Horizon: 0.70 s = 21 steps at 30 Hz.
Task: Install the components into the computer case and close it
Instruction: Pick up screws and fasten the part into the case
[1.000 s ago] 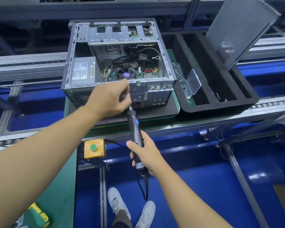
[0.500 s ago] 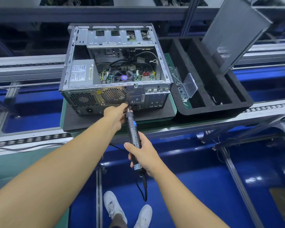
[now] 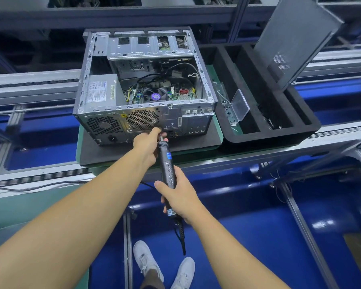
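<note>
An open grey computer case (image 3: 86,84) lies on its side on a black foam mat (image 3: 104,152), its motherboard, fan and power supply showing. My right hand (image 3: 175,197) grips a black electric screwdriver (image 3: 166,163) whose tip points at the lower edge of the case's rear panel. There my left hand (image 3: 147,143) pinches the screwdriver's bit end, right below the round fan grille. The grey side panel (image 3: 296,38) leans upright in the black foam tray (image 3: 279,136) to the right.
A clear plastic box (image 3: 239,105) with its lid up stands between the case and the tray. Roller conveyor rails (image 3: 29,180) run left and right. Blue floor and my white shoes (image 3: 163,265) lie below the bench edge.
My left hand came down from the case's top rim to the screwdriver's tip at the rear panel. The screwdriver moved up toward the case, and the view tilted a little.
</note>
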Each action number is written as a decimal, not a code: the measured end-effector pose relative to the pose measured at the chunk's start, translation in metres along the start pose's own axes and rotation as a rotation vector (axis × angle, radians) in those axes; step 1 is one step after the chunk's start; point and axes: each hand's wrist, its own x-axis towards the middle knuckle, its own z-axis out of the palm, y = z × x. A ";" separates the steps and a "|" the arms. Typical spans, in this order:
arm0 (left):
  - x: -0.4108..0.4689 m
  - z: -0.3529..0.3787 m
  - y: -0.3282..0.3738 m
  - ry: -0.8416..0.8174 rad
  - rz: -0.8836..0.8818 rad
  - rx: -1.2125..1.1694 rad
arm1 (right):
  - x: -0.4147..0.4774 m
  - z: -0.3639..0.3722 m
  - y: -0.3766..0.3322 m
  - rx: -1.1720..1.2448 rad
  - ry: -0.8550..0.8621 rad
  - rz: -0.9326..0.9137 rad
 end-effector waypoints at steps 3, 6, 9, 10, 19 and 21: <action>-0.004 0.000 -0.005 -0.024 0.004 -0.005 | -0.004 0.001 0.008 0.008 0.003 -0.011; -0.007 -0.005 -0.011 -0.082 -0.004 -0.055 | -0.005 -0.006 0.010 -0.028 0.005 -0.002; -0.011 -0.011 -0.015 -0.174 0.002 -0.093 | -0.005 -0.010 0.011 -0.054 0.002 -0.019; -0.012 -0.013 -0.016 -0.201 0.007 -0.100 | -0.006 -0.011 0.011 -0.052 -0.002 -0.021; -0.032 -0.023 -0.020 -0.326 0.028 -0.236 | -0.017 -0.018 0.019 0.038 -0.061 -0.057; -0.036 -0.023 -0.020 -0.318 0.016 -0.256 | -0.019 -0.019 0.019 0.124 -0.096 -0.039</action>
